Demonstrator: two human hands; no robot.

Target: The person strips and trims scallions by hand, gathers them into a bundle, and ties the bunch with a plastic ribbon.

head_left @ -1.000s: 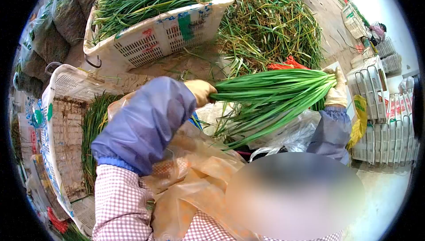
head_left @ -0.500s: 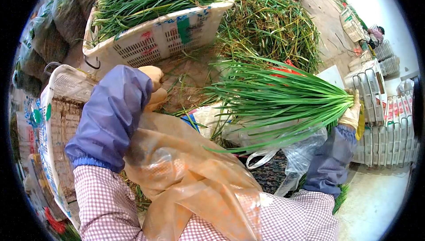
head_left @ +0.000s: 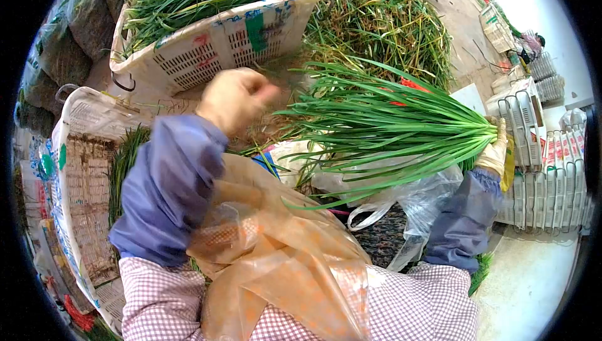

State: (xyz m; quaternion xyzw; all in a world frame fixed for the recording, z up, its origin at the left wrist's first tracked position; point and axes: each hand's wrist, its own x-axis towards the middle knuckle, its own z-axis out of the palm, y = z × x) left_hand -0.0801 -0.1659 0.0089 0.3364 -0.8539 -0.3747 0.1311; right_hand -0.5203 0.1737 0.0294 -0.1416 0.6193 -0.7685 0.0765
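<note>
My right hand (head_left: 493, 152), in a pale glove, is closed around the stem ends of a bunch of garlic chives (head_left: 401, 131). Their long green leaves fan out to the left over clear plastic and a white bag. My left hand (head_left: 235, 98), somewhat blurred, is raised in front of the full crate, left of the leaf tips and apart from them. Its fingers look curled, with nothing visible in them. A tan plastic apron (head_left: 276, 234) covers my lap.
A white crate (head_left: 251, 31) heaped with chives stands ahead. Beside it lies a pile of loose, partly yellowed leaves (head_left: 382, 34). Another crate (head_left: 88, 112) is at my left, with some greens inside. Filled bags (head_left: 63, 52) line the far left; stacked crates (head_left: 539, 194) stand at right.
My left hand has risen and moved right, toward the leaf tips. Greens now show inside the left crate, where my sleeve was in front before. The right hand keeps its hold, nearly still.
</note>
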